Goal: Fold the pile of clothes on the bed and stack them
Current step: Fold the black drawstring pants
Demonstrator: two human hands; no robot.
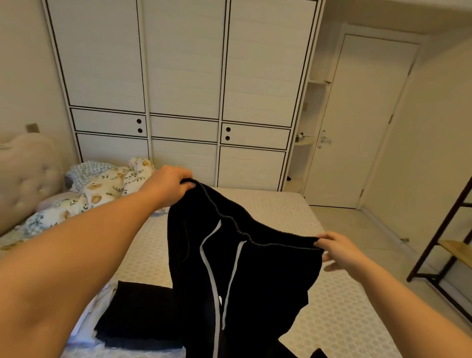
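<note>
The left hand and the right hand each pinched one end of the waistband of black drawstring trousers, held up above the bed. A folded dark garment lay beside. The folding seemed only starting; next, the legs probably needed laying together.

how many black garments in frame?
2. Black drawstring pants held up by the waistband between left hand and right hand; folded black garment on the bed, lower left. More may lie beneath it.

One head-worn wide-angle camera is looking forward and down over the bed, close behind both outstretched arms, facing the wardrobe.
</note>
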